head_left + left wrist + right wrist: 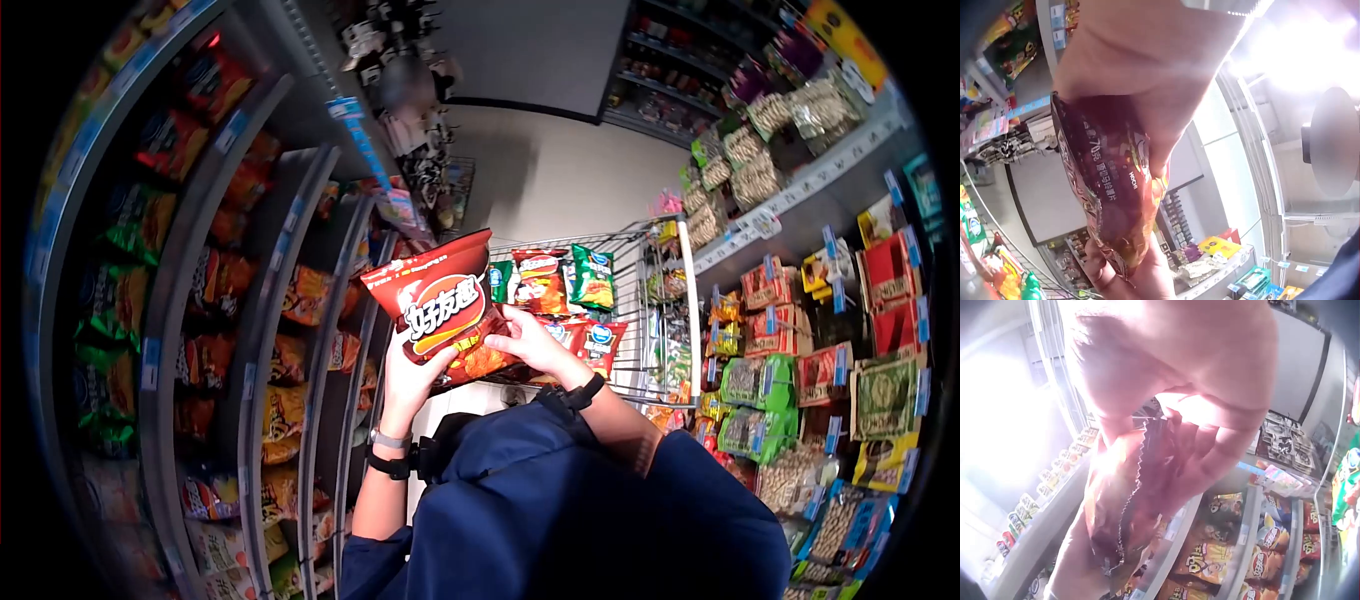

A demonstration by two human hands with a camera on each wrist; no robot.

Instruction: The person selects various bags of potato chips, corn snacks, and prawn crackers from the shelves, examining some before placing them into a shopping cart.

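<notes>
A red chip bag (pixel 440 300) with large white characters is held in front of the chest, above the near end of a cart. The left hand (pixel 408 378) grips its left lower side, thumb on the front. On the lower right side the right hand (pixel 535 345) holds it, thumb on the front and fingers behind. In the left wrist view the bag's printed side (pixel 1116 175) faces the camera between the left hand (pixel 1141 69) and the right hand (pixel 1141 275). The right wrist view shows the bag's jagged edge (pixel 1135 487) beside the right hand's curled fingers (pixel 1200 440).
A wire cart (pixel 692 310) holds several chip bags, including a green one (pixel 592 278). Shelves of chip bags (pixel 300 296) run along the left. Racks of packaged snacks (pixel 757 380) stand at the right. Pale floor (pixel 560 170) lies beyond the cart, with a blurred person (pixel 408 100) near the left shelves.
</notes>
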